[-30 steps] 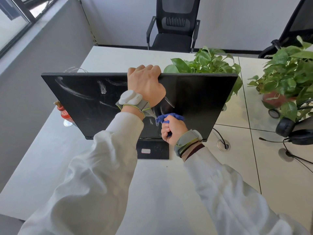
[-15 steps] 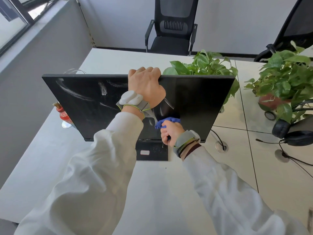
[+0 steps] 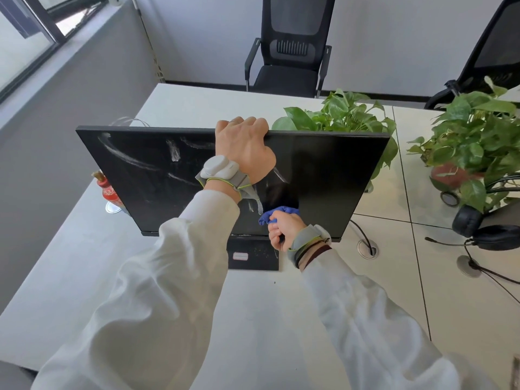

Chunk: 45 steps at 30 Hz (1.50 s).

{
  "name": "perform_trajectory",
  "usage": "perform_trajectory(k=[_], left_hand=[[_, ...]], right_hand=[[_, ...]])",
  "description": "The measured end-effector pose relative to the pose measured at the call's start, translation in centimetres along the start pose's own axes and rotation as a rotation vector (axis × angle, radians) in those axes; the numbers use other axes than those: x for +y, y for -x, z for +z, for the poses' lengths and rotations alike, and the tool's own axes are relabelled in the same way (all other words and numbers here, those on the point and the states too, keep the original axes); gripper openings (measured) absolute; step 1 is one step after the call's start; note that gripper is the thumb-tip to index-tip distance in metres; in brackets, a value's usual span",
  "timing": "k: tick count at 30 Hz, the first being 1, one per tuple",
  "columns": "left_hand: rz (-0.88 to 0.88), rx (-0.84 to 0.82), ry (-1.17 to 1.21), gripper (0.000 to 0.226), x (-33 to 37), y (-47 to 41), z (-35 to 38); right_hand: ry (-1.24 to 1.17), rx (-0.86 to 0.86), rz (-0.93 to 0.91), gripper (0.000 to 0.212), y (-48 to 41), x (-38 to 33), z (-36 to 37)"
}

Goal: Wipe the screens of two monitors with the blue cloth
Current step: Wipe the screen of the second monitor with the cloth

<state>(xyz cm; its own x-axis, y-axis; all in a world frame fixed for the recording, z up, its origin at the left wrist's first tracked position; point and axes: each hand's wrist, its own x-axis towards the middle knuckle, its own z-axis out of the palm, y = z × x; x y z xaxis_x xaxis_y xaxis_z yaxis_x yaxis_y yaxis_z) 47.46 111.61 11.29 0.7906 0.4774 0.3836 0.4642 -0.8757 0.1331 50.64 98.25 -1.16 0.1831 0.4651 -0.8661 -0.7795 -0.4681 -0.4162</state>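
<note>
One blue cloth (image 3: pixel 279 214) in right hand (image 3: pixel 284 230)

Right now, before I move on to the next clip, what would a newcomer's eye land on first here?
The black monitor dominates the middle of the white desk, its left half streaked with white smears. The left hand grips its top edge while the right hand presses a bunched blue cloth low on the screen. A leafy plant rises behind it, a second plant further right.
</note>
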Motion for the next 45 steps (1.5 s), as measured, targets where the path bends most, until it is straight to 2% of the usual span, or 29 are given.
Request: perform_trajectory(k=[8, 11, 15, 20, 24, 29, 31, 34, 37, 42, 45], left_hand=[[0.006, -0.048, 0.003, 0.018, 0.1, -0.2, -0.1], [0.013, -0.035, 0.011, 0.018, 0.0, -0.2, -0.1], [0.007, -0.026, 0.006, 0.019, 0.5, 0.0, -0.2], [-0.002, -0.028, 0.012, 0.020, 0.1, 0.1, -0.5], [-0.002, -0.047, 0.007, 0.020, 0.1, -0.1, -0.4], [0.006, -0.066, 0.000, 0.023, 0.0, -0.1, -0.3], [0.011, -0.048, 0.012, 0.021, 0.0, -0.2, -0.2], [0.008, -0.040, 0.013, 0.020, 0.2, -0.1, -0.4], [0.014, -0.031, 0.015, 0.020, 0.2, 0.1, -0.3], [0.014, -0.047, 0.012, 0.018, 0.1, 0.0, -0.5], [0.019, -0.061, 0.013, 0.018, 0.0, -0.3, -0.6]], right_hand=[[-0.009, -0.058, -0.221, 0.032, 4.3, -5.5, 1.8], [0.045, -0.036, -0.195, 0.034, 3.7, -4.8, 1.4], [0.034, -0.023, -0.041, 0.038, 1.4, -2.0, 0.5], [-0.002, -0.064, 0.002, 0.038, 0.6, -1.1, 0.5], [-0.052, -0.126, -0.111, 0.035, 3.1, -4.7, 1.7], [-0.010, -0.060, -0.263, 0.030, 5.5, -6.9, 2.6], [0.023, -0.045, -0.240, 0.031, 4.3, -5.9, 2.0], [0.009, -0.093, -0.067, 0.038, 1.8, -3.2, 1.0], [0.017, -0.037, 0.014, 0.041, -0.1, -0.6, 0.0], [-0.010, -0.083, 0.002, 0.038, 0.6, -1.8, 0.3], [-0.051, -0.128, -0.145, 0.040, 3.5, -5.2, 2.1]])
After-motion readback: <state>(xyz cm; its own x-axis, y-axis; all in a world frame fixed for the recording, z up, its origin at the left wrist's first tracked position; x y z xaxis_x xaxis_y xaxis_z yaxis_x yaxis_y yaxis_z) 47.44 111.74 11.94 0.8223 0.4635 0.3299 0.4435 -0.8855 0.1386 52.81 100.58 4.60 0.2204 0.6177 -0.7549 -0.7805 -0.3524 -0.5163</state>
